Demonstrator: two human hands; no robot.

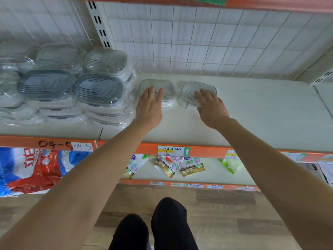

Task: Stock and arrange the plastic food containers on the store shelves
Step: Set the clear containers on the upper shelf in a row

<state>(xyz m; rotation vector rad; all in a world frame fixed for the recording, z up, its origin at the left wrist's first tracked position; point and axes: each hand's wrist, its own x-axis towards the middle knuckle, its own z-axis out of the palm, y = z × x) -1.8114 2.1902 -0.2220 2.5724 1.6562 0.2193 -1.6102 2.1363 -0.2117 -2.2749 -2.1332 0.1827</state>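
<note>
- On the cream shelf (252, 112), about midway along its length and nearer the back grid wall (216, 42) than the orange front edge (144, 148), two clear plastic containers lie side by side; both are wrapped in thin transparent film.
- The left container (162, 85) sits flat with its lid up; the left hand (149, 107) rests on its front part with the fingers (153, 91) straight and close together, palm down, not curled round anything.
- The right container (191, 92) is tilted a little, its right side higher; the right hand (212, 109) lies on its front right part, fingers slightly spread and relaxed; whether the thumb is under the rim I cannot tell.
- The two containers are just beside each other; if they touch is not clear because of the film.
- At the left end of the same shelf stand stacks of wrapped containers (72, 91); those in front have grey lids, those behind have clear lids; the nearest stack is just beside the left container.
- On the orange front edge there is a handwritten label "04-5" (82, 147) and a printed price tag (173, 150) with a green arrow.
- Under this shelf, on a lower shelf (207, 175), some small pouches (180, 166) lie loosely; at the left a big red and blue bag (32, 170) is seen.
- Below, the person's dark legs (158, 226) are over a wooden floor (234, 213).
</note>
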